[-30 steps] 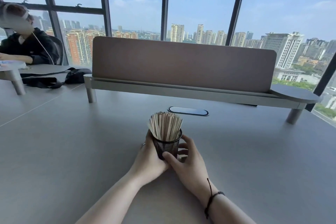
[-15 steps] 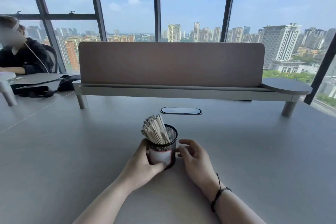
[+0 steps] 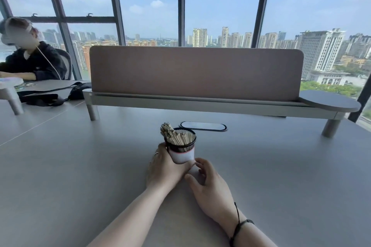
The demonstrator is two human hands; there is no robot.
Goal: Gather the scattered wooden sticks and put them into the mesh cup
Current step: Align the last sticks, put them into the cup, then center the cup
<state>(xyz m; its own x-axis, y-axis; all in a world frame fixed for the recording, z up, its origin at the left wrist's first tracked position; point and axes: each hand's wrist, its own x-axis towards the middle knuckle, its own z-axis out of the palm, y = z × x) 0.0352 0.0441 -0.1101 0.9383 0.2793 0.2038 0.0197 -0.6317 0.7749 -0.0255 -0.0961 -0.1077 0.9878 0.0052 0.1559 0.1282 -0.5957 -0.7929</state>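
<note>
While one mesh cup [image 3: 181, 151] tilts, left hand [image 3: 163, 168] grip wrapped round it, right hand [image 3: 210, 186] fingers touching its base — one sticks bundle [image 3: 176, 136] inside

1. No text, brand or number can be read anywhere.
2. The white label [image 3: 182, 155] on the mesh cup [image 3: 180, 144] looks blank, with a red edge.

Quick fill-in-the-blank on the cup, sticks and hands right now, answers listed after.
1. The wooden sticks stand inside the ____ cup.
2. The left hand grips the cup by its ____.
3. A dark cord circles the ____ wrist.
4. No loose sticks lie on the ____.

Answers: mesh; side; right; table
</note>
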